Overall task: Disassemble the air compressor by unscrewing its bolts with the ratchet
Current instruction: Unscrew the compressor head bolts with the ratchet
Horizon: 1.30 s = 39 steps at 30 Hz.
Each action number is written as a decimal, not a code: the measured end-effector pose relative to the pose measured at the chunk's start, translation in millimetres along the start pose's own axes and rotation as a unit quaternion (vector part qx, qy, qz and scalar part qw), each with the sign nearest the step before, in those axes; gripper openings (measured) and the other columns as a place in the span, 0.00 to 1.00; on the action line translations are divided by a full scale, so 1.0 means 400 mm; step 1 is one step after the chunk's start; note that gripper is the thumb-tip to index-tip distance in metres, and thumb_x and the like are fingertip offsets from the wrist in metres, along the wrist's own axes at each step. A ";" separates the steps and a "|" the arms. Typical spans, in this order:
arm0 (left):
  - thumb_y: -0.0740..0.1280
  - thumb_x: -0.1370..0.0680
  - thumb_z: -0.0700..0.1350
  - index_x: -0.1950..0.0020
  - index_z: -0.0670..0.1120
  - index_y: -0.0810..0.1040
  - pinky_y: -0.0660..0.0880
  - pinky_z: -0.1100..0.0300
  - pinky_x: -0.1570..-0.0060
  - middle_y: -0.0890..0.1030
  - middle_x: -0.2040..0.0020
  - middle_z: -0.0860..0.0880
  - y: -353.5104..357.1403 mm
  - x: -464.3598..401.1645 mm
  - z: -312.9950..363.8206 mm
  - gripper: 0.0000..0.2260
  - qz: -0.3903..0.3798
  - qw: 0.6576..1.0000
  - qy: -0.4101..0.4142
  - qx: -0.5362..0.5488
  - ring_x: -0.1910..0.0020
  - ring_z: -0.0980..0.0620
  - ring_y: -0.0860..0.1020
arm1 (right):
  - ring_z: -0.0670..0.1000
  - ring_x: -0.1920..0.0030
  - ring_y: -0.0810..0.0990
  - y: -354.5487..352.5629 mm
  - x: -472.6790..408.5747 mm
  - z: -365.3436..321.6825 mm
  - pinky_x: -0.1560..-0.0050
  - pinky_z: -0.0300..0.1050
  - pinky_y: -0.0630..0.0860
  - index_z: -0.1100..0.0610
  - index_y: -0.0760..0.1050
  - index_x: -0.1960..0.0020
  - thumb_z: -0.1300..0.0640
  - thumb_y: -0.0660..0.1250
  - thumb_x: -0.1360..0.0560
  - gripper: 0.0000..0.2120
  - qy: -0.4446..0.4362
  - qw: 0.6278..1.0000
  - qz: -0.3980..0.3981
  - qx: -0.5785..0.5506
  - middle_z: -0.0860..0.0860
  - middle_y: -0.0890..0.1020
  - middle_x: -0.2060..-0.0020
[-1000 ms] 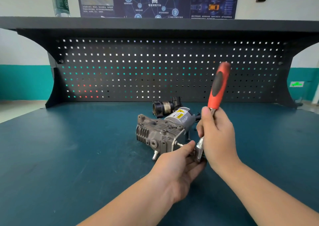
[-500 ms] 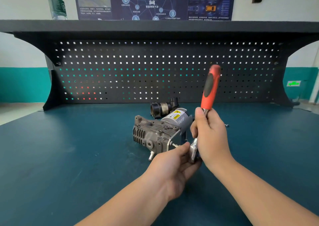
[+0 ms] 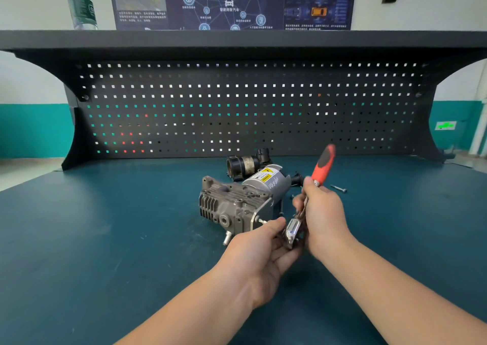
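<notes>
The right hand (image 3: 322,214) grips the ratchet (image 3: 311,199) by its metal shaft, red handle up; the left hand (image 3: 259,259) curls round its chrome head, just beside the air compressor (image 3: 242,201) on the teal tabletop (image 3: 105,239), a loose bolt (image 3: 338,188) near

Ratchet (image 3: 313,186) handle now lower, rightward

We can spot a yellow warning sticker (image 3: 266,175) on the air compressor (image 3: 242,199); poster (image 3: 232,1) text is too blurry to read.
</notes>
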<state>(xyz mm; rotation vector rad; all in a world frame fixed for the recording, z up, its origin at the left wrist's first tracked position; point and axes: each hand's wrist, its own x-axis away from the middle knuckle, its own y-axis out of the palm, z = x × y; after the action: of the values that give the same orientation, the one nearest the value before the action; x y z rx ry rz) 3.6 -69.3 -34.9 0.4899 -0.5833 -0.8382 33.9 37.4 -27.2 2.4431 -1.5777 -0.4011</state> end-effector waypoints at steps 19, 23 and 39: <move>0.66 0.23 0.36 0.54 0.34 0.80 0.81 0.57 0.70 0.82 0.64 0.41 0.001 0.004 0.004 0.06 -0.014 1.000 0.002 -0.023 0.67 0.48 0.81 | 0.43 0.76 0.67 0.002 0.065 -0.021 0.72 0.34 0.66 0.53 0.65 0.63 0.53 0.57 0.19 0.14 -0.327 0.930 -0.121 0.118 0.45 0.69 0.78; 0.66 0.24 0.36 0.52 0.33 0.79 0.81 0.55 0.65 0.82 0.57 0.37 0.001 -0.002 0.003 0.06 -0.005 1.000 0.001 -0.011 0.60 0.44 0.80 | 0.43 0.79 0.66 0.003 0.012 -0.008 0.71 0.41 0.65 0.55 0.66 0.65 0.53 0.57 0.19 0.16 -0.088 0.992 -0.009 0.087 0.45 0.70 0.82; 0.65 0.23 0.37 0.56 0.37 0.80 0.80 0.60 0.69 0.82 0.65 0.43 -0.002 -0.002 0.001 0.06 0.003 0.999 0.015 -0.033 0.68 0.50 0.80 | 0.45 0.74 0.67 0.009 0.081 -0.009 0.71 0.42 0.68 0.50 0.64 0.62 0.51 0.57 0.20 0.11 -0.389 0.903 -0.111 0.145 0.44 0.69 0.76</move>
<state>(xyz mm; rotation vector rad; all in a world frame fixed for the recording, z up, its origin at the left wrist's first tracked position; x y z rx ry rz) 2.5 -69.2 -35.2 0.4392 -0.5266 -0.8395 44.6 6.6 -26.4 2.8975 -1.6962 -1.4281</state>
